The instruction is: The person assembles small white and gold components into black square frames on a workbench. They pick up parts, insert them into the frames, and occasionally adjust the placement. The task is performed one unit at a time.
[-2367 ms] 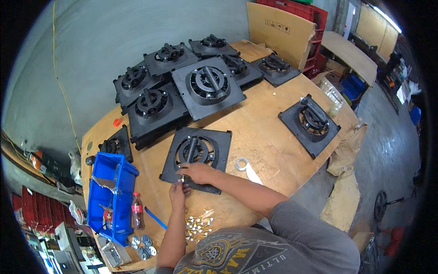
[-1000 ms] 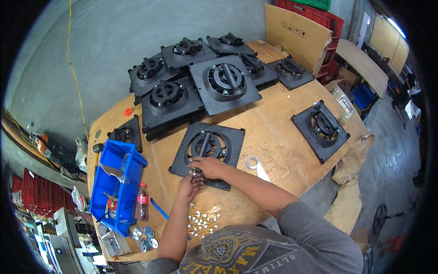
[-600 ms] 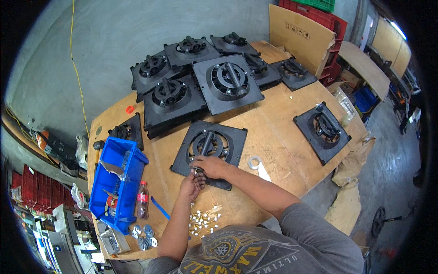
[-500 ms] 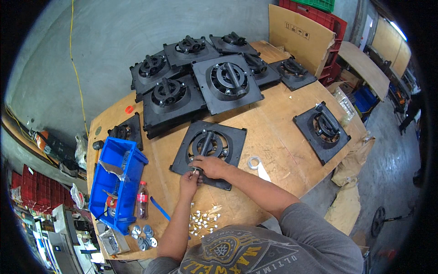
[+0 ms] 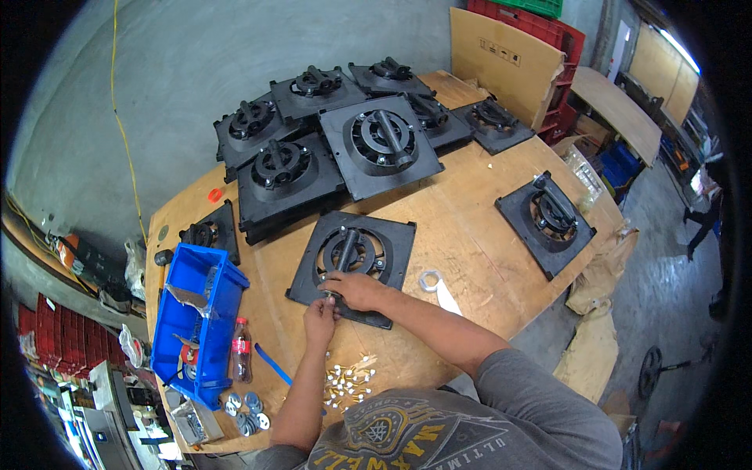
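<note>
A black square plate (image 5: 379,235) with a round slotted centre and a thick tube (image 5: 345,249) across it lies in front of me. Over its near part, my right hand (image 5: 356,291) is bent palm down with fingers closed by the tube's near end. My left hand (image 5: 319,323) pinches just below, at the plate's near left edge, its fingertips meeting the right hand's. Something small and greyish shows between the fingers, too covered to name. Towards me lie many small yellow screw-like pieces with white ends (image 5: 349,382). Grey and white discs (image 5: 247,421) sit at the near left.
Similar black plates (image 5: 381,145) are stacked at the back; another plate (image 5: 546,225) lies right. A blue bin (image 5: 223,345), a bottle of dark drink (image 5: 241,352) and a blue strip (image 5: 273,360) are left. A tape roll (image 5: 429,280) lies right of my plate. Cardboard (image 5: 501,59) stands behind.
The whole view has shifted slightly. Both hands stay together at the plate's near edge, with the fingers a little changed around the small piece.
</note>
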Demonstrator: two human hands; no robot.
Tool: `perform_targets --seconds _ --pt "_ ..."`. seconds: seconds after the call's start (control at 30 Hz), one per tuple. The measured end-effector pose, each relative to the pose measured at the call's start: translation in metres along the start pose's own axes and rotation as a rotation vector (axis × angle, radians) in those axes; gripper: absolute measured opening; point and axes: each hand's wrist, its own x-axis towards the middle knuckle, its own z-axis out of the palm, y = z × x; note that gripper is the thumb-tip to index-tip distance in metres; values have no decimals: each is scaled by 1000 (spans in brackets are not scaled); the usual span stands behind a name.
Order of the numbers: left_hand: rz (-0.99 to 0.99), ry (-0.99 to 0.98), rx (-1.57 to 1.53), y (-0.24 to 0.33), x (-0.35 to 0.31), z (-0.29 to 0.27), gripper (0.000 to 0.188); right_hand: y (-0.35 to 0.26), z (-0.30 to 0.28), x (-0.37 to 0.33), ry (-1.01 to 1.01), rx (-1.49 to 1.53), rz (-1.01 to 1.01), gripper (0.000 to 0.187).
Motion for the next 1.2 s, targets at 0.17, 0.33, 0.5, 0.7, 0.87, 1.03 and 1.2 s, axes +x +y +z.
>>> perform_targets --seconds 0.17,0.33,0.5,0.7,0.87,1.03,1.2 --pt "47 170 7 8 -8 9 46 -8 -11 -4 -51 10 69 46" --pt "-628 -129 -1028 -1 2 -4 42 4 6 1 -1 -38 -30 53" --pt "-203 -41 -508 -11 11 -1 33 -1 -5 0 -58 -16 -1 53" --pt "-163 41 -350 -6 10 -2 22 -2 -5 2 -74 -12 17 54" --pt "-440 -161 -825 15 3 -13 19 -5 -5 7 -100 -21 17 53" --pt "155 138 41 -14 13 5 26 0 -2 1 -24 -1 4 44" --pt "-513 -65 -840 47 -14 -5 28 6 9 4 -11 -74 -31 32"
